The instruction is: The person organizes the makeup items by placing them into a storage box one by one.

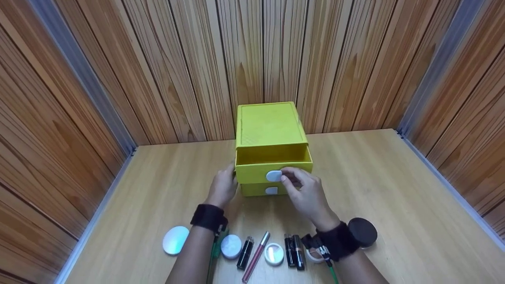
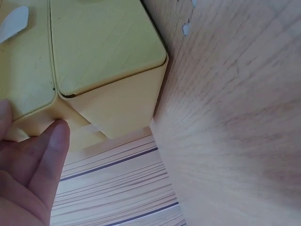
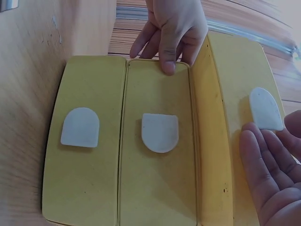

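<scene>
A yellow drawer box [image 1: 272,123] stands on the wooden table near the back wall. Its top drawer [image 1: 252,174] is pulled out, and the part of its inside that shows looks bare. With thumb and fingertips my right hand [image 1: 309,195] pinches the white tab [image 1: 274,176] on that drawer's front. The lower two drawers [image 3: 160,188] are closed, each with its own white tab. My left hand [image 1: 223,185] grips the box's left side. In the right wrist view its thumb [image 3: 168,56] lies on the middle drawer's front edge, while its other fingers reach round the side.
Along the near table lie a shiny white disc [image 1: 176,240], a white round jar [image 1: 231,246], a black tube [image 1: 245,253], a pink lip gloss tube [image 1: 255,257], a small white jar [image 1: 274,254], two black tubes [image 1: 294,252] and a dark round compact [image 1: 362,232]. Wooden panels [image 1: 244,59] enclose the table.
</scene>
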{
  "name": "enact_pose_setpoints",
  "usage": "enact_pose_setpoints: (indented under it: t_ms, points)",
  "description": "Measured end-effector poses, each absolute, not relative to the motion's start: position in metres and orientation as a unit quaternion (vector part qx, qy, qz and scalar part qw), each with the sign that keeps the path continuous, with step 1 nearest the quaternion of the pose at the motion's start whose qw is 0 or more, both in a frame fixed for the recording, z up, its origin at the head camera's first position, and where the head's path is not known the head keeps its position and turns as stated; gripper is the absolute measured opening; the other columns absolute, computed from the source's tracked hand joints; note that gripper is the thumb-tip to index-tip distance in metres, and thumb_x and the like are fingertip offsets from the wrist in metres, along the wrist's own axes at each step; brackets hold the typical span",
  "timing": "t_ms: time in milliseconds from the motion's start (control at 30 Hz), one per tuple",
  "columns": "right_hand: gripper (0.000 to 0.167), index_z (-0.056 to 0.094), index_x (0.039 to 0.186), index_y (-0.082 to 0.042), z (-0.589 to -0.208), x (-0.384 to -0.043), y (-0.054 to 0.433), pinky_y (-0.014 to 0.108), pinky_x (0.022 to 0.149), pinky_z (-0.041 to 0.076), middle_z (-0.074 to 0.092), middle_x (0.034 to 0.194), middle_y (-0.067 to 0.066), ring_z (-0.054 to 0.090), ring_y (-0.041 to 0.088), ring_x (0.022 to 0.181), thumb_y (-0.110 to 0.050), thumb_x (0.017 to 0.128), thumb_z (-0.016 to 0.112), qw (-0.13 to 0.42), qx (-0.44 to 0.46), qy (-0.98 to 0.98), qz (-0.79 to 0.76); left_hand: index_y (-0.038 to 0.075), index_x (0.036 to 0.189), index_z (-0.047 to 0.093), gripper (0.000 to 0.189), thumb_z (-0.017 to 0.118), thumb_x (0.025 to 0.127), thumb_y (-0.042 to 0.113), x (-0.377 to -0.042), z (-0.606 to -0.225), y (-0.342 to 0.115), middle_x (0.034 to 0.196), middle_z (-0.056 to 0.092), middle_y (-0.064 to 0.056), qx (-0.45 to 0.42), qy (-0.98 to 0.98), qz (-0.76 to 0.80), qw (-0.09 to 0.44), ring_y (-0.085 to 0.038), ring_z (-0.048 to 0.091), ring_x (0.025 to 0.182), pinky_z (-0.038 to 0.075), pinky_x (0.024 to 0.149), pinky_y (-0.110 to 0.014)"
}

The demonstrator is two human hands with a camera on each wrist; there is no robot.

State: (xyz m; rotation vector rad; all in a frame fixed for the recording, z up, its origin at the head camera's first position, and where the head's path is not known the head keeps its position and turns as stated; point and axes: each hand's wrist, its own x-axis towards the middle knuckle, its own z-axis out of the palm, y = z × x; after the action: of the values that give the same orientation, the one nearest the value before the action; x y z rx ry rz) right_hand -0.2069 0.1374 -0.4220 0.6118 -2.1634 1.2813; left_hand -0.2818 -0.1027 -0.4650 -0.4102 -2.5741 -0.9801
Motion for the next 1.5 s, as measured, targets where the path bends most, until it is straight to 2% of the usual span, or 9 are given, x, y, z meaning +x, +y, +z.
enact_pose_setpoints:
  t_ms: [233,467,633,833,1067,1300,1500]
  points:
    - [0.014,0.071,0.103,-0.004,-0.424,-0.19,0.138,0.022,0.066,0.057,0.07,0.094,0.0,0.065,0.01,0.08,-0.004,0.089,0.07,0.3,0.263,-0.796,0.455,0.011,0.132,0.06,0.035,0.055,0.098,0.004,-0.281,-0.469,-0.108,0.124,0.064,-0.011,-0.146,-0.903,-0.367,0.171,-0.028,0.061,0.113,0.048,0.097,-0.042]
    - [0.017,0.071,0.101,-0.002,-0.428,-0.18,0.139,0.019,0.066,0.056,0.07,0.092,0.002,0.066,0.012,0.079,0.003,0.085,0.071,0.324,0.293,-0.782,0.444,0.014,0.142,0.051,0.054,0.057,0.093,-0.008,-0.28,-0.468,-0.111,0.131,0.059,-0.011,-0.168,-0.901,-0.36,0.176,-0.028,0.059,0.116,0.047,0.099,-0.041]
    - [0.016,0.071,0.101,-0.002,-0.427,-0.178,0.14,0.019,0.066,0.056,0.07,0.092,0.002,0.066,0.012,0.079,0.003,0.085,0.071,0.323,0.291,-0.786,0.439,0.014,0.144,0.048,0.06,0.056,0.091,-0.012,-0.282,-0.466,-0.11,0.132,0.058,-0.012,-0.164,-0.9,-0.358,0.186,-0.031,0.059,0.115,0.046,0.1,-0.042]
    - [0.016,0.072,0.101,-0.003,-0.43,-0.176,0.142,0.018,0.065,0.056,0.071,0.092,0.002,0.066,0.011,0.078,0.002,0.086,0.071,0.321,0.286,-0.793,0.431,0.017,0.147,0.044,0.059,0.056,0.094,-0.007,-0.283,-0.471,-0.107,0.137,0.054,-0.01,-0.154,-0.898,-0.373,0.176,-0.029,0.057,0.118,0.045,0.101,-0.039]
    - [0.017,0.072,0.1,-0.003,-0.43,-0.177,0.149,0.018,0.063,0.055,0.071,0.09,0.003,0.065,0.011,0.075,0.003,0.084,0.071,0.333,0.285,-0.793,0.423,0.016,0.148,0.042,0.052,0.058,0.098,0.008,-0.286,-0.471,-0.104,0.14,0.05,-0.013,-0.16,-0.886,-0.404,0.161,-0.028,0.063,0.109,0.051,0.093,-0.034]
    - [0.021,0.071,0.106,-0.001,-0.425,-0.175,0.152,0.018,0.066,0.055,0.071,0.095,0.004,0.067,0.013,0.079,0.004,0.085,0.07,0.336,0.312,-0.793,0.401,0.016,0.148,0.041,0.052,0.056,0.099,0.009,-0.287,-0.466,-0.106,0.14,0.05,-0.013,-0.166,-0.889,-0.391,0.17,-0.027,0.062,0.111,0.051,0.093,-0.034]
    - [0.025,0.071,0.104,-0.002,-0.422,-0.161,0.162,0.02,0.064,0.055,0.072,0.09,0.005,0.067,0.015,0.073,0.007,0.081,0.071,0.352,0.338,-0.787,0.377,0.009,0.143,0.048,0.048,0.058,0.097,0.005,-0.282,-0.463,-0.11,0.134,0.056,-0.014,-0.18,-0.892,-0.369,0.189,-0.026,0.063,0.11,0.051,0.094,-0.036]
